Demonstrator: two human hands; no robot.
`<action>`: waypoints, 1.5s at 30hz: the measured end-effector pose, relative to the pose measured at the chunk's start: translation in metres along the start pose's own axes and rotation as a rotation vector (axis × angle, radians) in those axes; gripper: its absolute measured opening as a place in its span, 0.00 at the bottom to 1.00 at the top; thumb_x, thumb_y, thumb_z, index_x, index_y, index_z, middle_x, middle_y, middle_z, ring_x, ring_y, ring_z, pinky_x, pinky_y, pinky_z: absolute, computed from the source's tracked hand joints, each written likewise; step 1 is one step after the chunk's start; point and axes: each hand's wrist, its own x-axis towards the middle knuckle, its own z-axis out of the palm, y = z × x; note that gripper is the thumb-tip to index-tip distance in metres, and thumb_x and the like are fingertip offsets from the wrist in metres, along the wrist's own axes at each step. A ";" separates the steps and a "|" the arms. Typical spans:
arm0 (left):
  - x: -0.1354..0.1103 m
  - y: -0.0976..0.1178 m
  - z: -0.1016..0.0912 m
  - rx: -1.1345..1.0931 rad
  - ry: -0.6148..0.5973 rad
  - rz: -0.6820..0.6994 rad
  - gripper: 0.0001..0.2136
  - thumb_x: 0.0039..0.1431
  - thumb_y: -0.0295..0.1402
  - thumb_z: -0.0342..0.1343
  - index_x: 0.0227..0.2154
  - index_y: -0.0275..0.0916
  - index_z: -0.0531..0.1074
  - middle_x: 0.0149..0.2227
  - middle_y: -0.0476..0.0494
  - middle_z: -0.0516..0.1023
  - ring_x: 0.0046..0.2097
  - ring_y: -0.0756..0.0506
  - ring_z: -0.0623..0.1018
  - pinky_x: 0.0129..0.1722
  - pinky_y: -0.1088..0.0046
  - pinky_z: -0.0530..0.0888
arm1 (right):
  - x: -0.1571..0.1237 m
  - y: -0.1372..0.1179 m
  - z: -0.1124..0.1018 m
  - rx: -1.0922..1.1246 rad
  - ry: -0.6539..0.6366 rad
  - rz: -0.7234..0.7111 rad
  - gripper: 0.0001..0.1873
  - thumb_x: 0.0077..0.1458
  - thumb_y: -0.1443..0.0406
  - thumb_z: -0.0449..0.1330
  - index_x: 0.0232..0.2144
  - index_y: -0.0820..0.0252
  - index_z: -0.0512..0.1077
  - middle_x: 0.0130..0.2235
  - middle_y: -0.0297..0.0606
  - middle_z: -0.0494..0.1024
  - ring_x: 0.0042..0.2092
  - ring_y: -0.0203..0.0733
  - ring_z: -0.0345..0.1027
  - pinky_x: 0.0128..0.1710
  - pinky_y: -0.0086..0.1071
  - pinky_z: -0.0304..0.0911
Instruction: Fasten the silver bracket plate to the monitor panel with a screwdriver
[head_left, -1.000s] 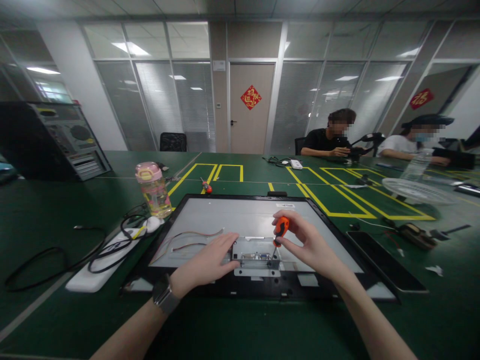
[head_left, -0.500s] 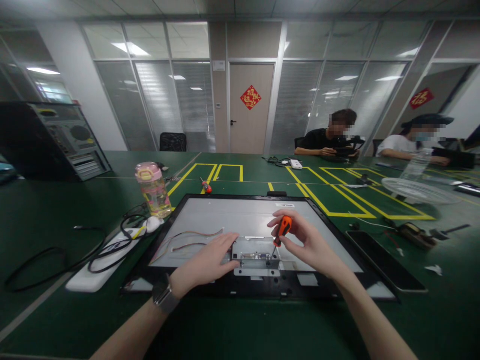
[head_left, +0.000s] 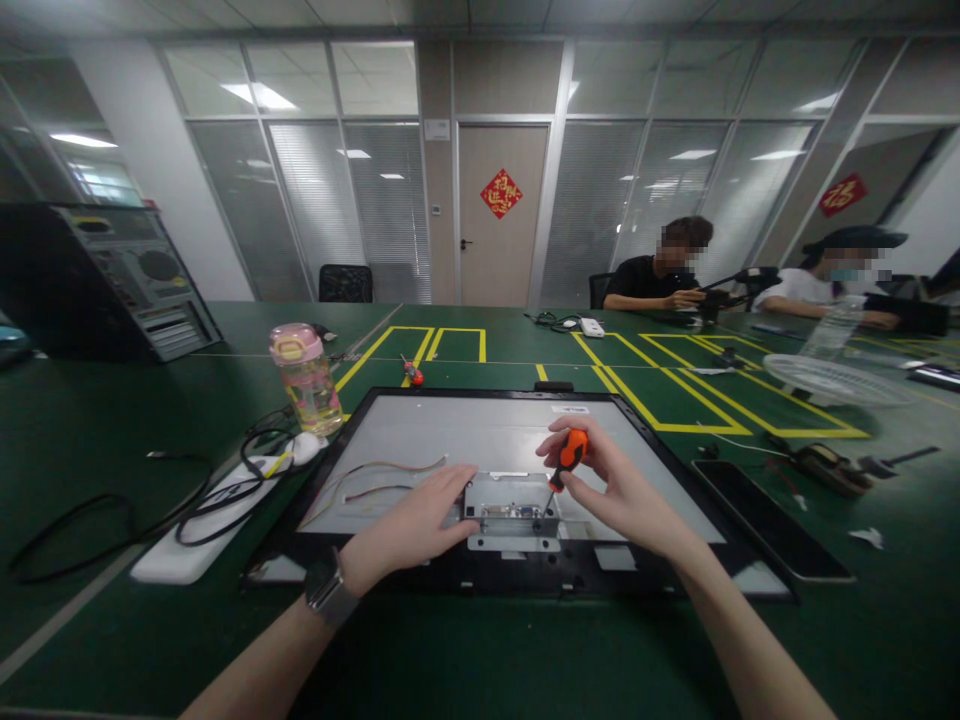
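Note:
A monitor panel [head_left: 450,420] with a black frame lies back-side up on the green table. On its lower middle sits a metal housing [head_left: 502,492] with connector ports along its front face. My left hand [head_left: 420,515] spans the left end of this housing, fingers at the back and thumb at the front. An orange and black screwdriver [head_left: 573,450] is gripped by the fingers of my right hand [head_left: 611,490]. It leans slightly, its shaft pointing down at the right part of the port face; whether the tip touches a screw is too small to tell. Thin wires [head_left: 375,467] lie on the panel.
Left of the panel are a pink-lidded bottle [head_left: 306,380] and a white power strip [head_left: 199,530] with black cables. A phone [head_left: 769,520] lies on the right. Behind the panel is a second screwdriver [head_left: 412,373]. Two people sit at the far right.
The screwdriver handle has tipped and turned slightly in my right hand. My left hand stays put on the housing. At the far right, a person has moved a dark device.

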 end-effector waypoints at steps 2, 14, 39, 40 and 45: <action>0.000 0.001 0.000 0.004 -0.001 -0.002 0.29 0.62 0.41 0.53 0.63 0.41 0.54 0.66 0.38 0.57 0.66 0.40 0.58 0.65 0.60 0.55 | 0.000 0.002 -0.001 -0.076 0.021 0.010 0.19 0.57 0.67 0.58 0.50 0.54 0.61 0.39 0.38 0.72 0.38 0.42 0.71 0.46 0.43 0.69; 0.001 -0.001 0.002 0.006 0.007 0.004 0.29 0.62 0.42 0.53 0.64 0.40 0.53 0.66 0.39 0.57 0.66 0.40 0.58 0.65 0.61 0.55 | -0.001 0.003 0.000 -0.003 -0.005 -0.031 0.22 0.56 0.70 0.55 0.53 0.54 0.60 0.44 0.41 0.73 0.41 0.42 0.73 0.46 0.42 0.70; 0.001 -0.001 0.001 0.002 0.007 0.000 0.29 0.62 0.42 0.53 0.63 0.41 0.54 0.67 0.38 0.56 0.66 0.39 0.58 0.65 0.59 0.55 | 0.001 0.001 -0.002 -0.050 -0.016 -0.042 0.24 0.58 0.69 0.56 0.56 0.51 0.60 0.40 0.38 0.75 0.40 0.43 0.74 0.46 0.43 0.71; 0.001 -0.001 0.001 -0.001 0.009 0.005 0.29 0.62 0.42 0.53 0.63 0.41 0.54 0.67 0.38 0.56 0.66 0.39 0.58 0.65 0.59 0.55 | 0.000 0.000 -0.002 -0.022 -0.021 -0.044 0.25 0.58 0.70 0.55 0.57 0.52 0.58 0.40 0.38 0.75 0.39 0.42 0.74 0.45 0.42 0.71; 0.000 -0.003 0.002 -0.006 0.017 0.010 0.29 0.62 0.43 0.53 0.64 0.42 0.53 0.67 0.39 0.56 0.66 0.39 0.58 0.65 0.59 0.55 | -0.002 -0.001 -0.002 -0.075 -0.001 -0.043 0.20 0.58 0.69 0.56 0.53 0.54 0.61 0.41 0.40 0.75 0.41 0.43 0.73 0.47 0.42 0.69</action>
